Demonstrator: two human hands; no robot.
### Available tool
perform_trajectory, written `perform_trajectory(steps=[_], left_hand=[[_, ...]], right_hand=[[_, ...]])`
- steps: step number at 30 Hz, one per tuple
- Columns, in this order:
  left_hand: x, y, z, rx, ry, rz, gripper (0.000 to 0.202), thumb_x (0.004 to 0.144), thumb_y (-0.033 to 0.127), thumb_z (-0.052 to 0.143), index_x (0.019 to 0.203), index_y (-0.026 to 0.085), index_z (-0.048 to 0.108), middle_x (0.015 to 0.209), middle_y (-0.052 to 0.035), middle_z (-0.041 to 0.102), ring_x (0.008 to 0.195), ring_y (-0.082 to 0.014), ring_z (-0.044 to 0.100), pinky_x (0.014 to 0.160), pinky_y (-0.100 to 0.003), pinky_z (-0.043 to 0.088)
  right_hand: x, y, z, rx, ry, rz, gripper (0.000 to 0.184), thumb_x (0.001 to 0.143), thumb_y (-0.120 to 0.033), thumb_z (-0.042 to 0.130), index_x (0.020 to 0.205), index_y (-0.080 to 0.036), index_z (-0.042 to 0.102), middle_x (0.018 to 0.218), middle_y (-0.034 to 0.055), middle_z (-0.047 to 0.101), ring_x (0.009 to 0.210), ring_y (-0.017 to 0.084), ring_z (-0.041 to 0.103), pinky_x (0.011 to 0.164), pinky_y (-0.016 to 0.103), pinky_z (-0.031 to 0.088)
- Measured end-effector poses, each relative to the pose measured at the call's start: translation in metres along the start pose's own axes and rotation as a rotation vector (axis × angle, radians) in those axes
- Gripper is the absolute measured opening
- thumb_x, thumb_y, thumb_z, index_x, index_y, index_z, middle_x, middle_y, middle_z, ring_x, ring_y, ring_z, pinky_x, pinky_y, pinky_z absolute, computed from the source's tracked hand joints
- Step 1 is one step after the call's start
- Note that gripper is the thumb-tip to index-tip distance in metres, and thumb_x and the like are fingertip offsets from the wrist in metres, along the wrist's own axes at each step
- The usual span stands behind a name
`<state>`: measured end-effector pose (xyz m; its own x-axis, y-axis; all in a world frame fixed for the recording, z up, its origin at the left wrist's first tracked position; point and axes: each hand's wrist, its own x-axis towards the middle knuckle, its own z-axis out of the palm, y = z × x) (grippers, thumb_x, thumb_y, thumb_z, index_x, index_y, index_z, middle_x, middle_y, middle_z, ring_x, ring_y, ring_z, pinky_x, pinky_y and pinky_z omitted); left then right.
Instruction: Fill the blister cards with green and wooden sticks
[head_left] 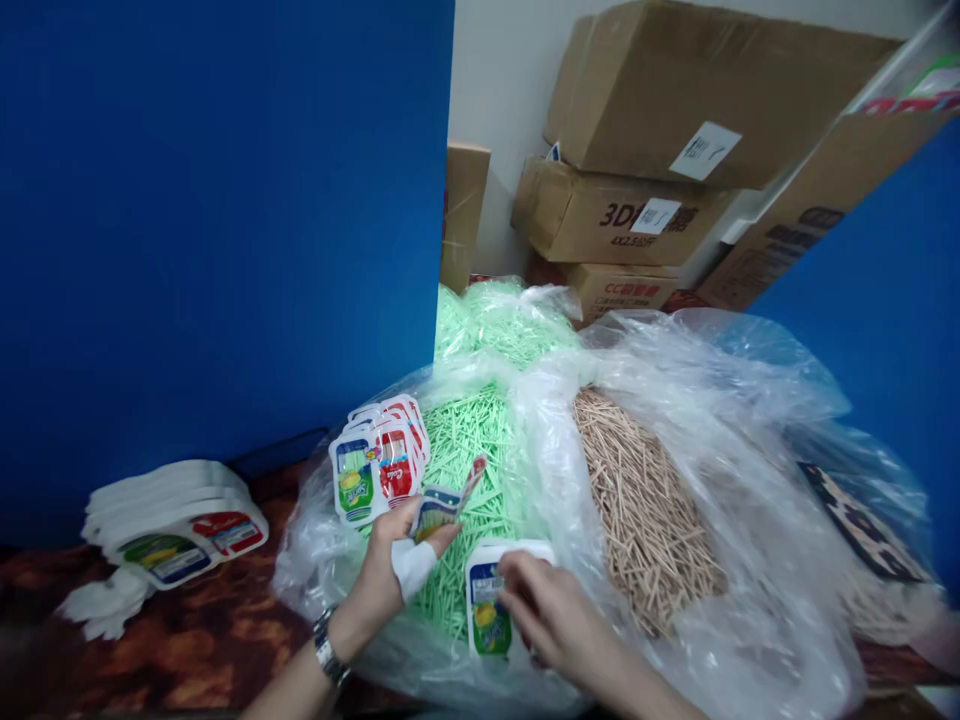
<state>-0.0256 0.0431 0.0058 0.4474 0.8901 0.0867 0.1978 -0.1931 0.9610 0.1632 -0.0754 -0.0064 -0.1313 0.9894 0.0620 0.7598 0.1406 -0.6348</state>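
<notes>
The mottled brown tabletop [225, 640] bore stacked cards [180, 525] and a crumpled white wad [109, 604] at eight o'clock, stick-filled plastic bags [750, 490] at four and six.

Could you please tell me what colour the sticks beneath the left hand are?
The sticks are light green, clearest in the head view.

Band [328, 648]: one, silver-coloured metal, linked, dark details, round left wrist. Beyond band: left hand [384, 572], bare-fingered, with white piece [414, 567], wrap or tissue unclear. Nearer than band: left forearm [296, 688], bare. Right of band: right hand [553, 612], right forearm [637, 680], both bare.
</notes>
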Motion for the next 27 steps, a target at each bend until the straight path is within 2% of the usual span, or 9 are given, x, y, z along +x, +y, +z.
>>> perform_trajectory(steps=[1,2,5,7,11,16,20,23,27], left_hand=[[-0.001,-0.001,0.001,0.024,-0.001,0.014,0.016,0.08,0.028,0.066,0.085,0.013,0.069,0.08,-0.0048,0.072,0.072,-0.0207,0.065,0.068,-0.03,0.051],[-0.003,-0.002,0.003,0.043,-0.006,0.026,0.014,0.08,0.028,0.066,0.083,0.014,0.068,0.078,-0.0038,0.07,0.07,-0.0194,0.063,0.066,-0.029,0.05],[-0.005,0.001,0.008,0.095,-0.037,0.06,0.013,0.082,0.028,0.064,0.077,0.015,0.064,0.071,-0.001,0.063,0.065,-0.016,0.056,0.061,-0.026,0.046],[-0.007,0.005,0.01,0.136,-0.059,0.085,0.017,0.083,0.028,0.063,0.072,0.016,0.059,0.068,0.0007,0.057,0.062,-0.0143,0.051,0.058,-0.024,0.042],[-0.008,0.009,0.013,0.18,-0.062,0.112,0.022,0.084,0.028,0.062,0.066,0.017,0.053,0.066,0.0025,0.051,0.061,-0.0134,0.047,0.058,-0.024,0.039],[-0.01,0.009,0.013,0.142,-0.077,0.095,0.019,0.084,0.027,0.06,0.068,0.017,0.055,0.066,0.0022,0.052,0.061,-0.0143,0.048,0.058,-0.024,0.039],[-0.01,0.01,0.013,0.06,-0.088,0.062,0.014,0.082,0.026,0.062,0.073,0.017,0.06,0.067,0.0015,0.055,0.062,-0.0151,0.05,0.058,-0.024,0.039],[-0.008,0.01,0.012,0.018,-0.089,0.055,0.011,0.081,0.024,0.064,0.074,0.016,0.061,0.068,0.0012,0.056,0.062,-0.0148,0.051,0.059,-0.023,0.04],[-0.005,0.01,0.008,-0.033,-0.071,0.027,0.013,0.077,0.021,0.068,0.068,0.015,0.06,0.064,0.0023,0.057,0.059,-0.0134,0.051,0.055,-0.022,0.04]], right_hand=[[0.008,-0.011,-0.019,0.149,0.119,0.021,0.027,0.09,-0.017,0.049,0.117,-0.022,0.045,0.074,-0.002,0.062,0.064,0.013,0.061,0.059,0.023,0.049],[0.016,-0.021,-0.035,0.279,0.271,0.009,0.037,0.091,-0.018,0.049,0.126,-0.023,0.039,0.076,-0.0022,0.061,0.064,0.012,0.06,0.058,0.022,0.05],[0.039,-0.046,-0.062,0.506,0.632,-0.123,0.036,0.09,-0.016,0.053,0.122,-0.027,0.043,0.083,-0.0011,0.062,0.072,0.012,0.062,0.063,0.023,0.053],[0.05,-0.054,-0.064,0.582,0.725,-0.227,0.033,0.089,-0.012,0.053,0.117,-0.027,0.046,0.088,0.0,0.064,0.077,0.012,0.065,0.068,0.025,0.055],[0.061,-0.052,-0.048,0.526,0.674,-0.331,0.038,0.087,-0.006,0.054,0.117,-0.027,0.046,0.094,0.0023,0.065,0.085,0.015,0.066,0.074,0.031,0.057],[0.067,-0.04,-0.033,0.364,0.664,-0.334,0.037,0.086,-0.008,0.055,0.116,-0.026,0.046,0.096,0.0041,0.066,0.086,0.017,0.066,0.076,0.035,0.057],[0.072,-0.042,-0.036,0.229,0.624,-0.339,0.034,0.086,-0.01,0.055,0.115,-0.026,0.047,0.09,0.0039,0.067,0.081,0.016,0.065,0.07,0.032,0.057],[0.075,-0.046,-0.041,0.108,0.535,-0.394,0.023,0.087,-0.011,0.053,0.106,-0.024,0.056,0.085,0.0033,0.067,0.084,0.018,0.063,0.075,0.036,0.054],[0.076,-0.046,-0.046,0.003,0.419,-0.452,0.012,0.087,-0.02,0.053,0.092,-0.022,0.064,0.104,0.0087,0.065,0.104,0.024,0.056,0.089,0.046,0.048]])
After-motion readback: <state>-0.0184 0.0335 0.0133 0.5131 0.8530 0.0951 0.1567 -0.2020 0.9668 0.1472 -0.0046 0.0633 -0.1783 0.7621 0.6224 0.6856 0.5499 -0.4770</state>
